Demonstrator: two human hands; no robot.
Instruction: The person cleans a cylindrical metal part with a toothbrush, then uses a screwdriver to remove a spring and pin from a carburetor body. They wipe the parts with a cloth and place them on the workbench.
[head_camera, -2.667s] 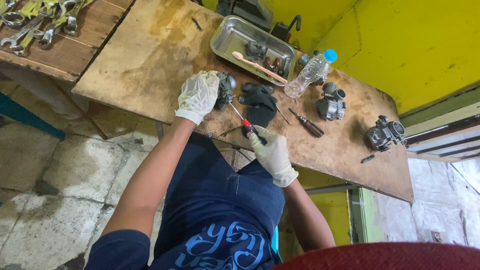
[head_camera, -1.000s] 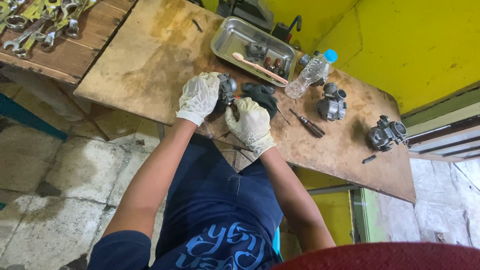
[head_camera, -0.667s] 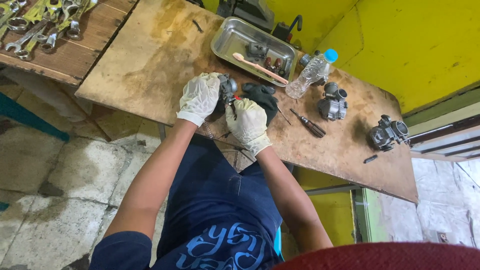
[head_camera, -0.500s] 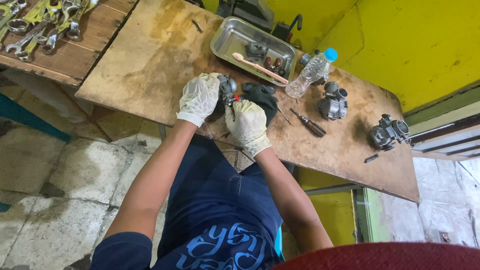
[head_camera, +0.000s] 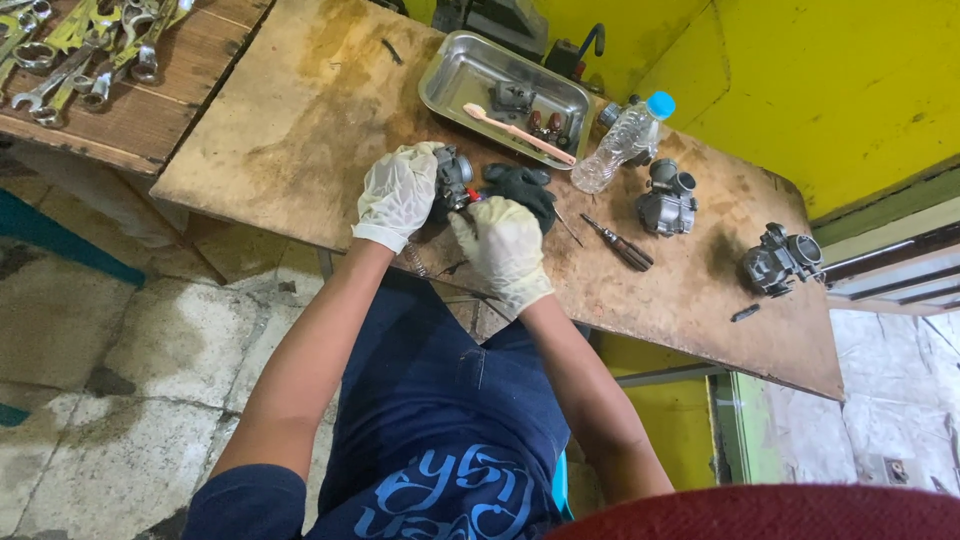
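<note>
while both gloved hands' fingers clamp one carburetor (head_camera: 455, 178), two more carburetors (head_camera: 668, 197), one bottle (head_camera: 622, 140)

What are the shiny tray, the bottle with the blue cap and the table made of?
The tray looks like polished steel: silvery and mirror-bright. The bottle seems thin clear plastic, see-through and ribbed. The table looks like bare plywood, brown, matte and stained dark in patches.
</note>
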